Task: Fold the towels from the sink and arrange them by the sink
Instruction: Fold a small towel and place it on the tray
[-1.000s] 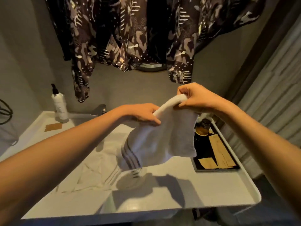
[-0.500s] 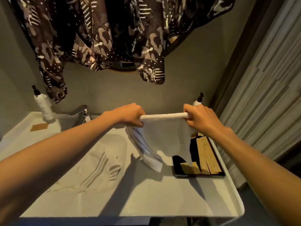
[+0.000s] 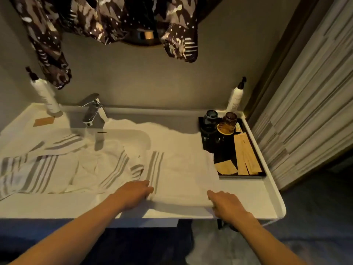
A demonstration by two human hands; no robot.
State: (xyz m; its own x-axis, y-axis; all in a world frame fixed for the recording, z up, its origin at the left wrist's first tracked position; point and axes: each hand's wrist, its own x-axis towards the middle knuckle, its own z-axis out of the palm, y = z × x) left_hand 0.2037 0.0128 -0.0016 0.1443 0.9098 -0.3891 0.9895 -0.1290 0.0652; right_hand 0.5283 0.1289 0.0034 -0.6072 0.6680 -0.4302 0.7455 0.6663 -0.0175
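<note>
We had the white striped towel (image 3: 183, 173) spread flat on the counter (image 3: 263, 199) right of the sink (image 3: 122, 138), between basin and black tray (image 3: 261, 174), probably so it had a firm surface for folding. Our left hand (image 3: 133, 196) and right hand (image 3: 227, 204) each had fingers curled over a near corner, though whether they actually pinched it we could not tell. More towels (image 3: 57, 169) lay heaped in the sink, unfolded.
</note>
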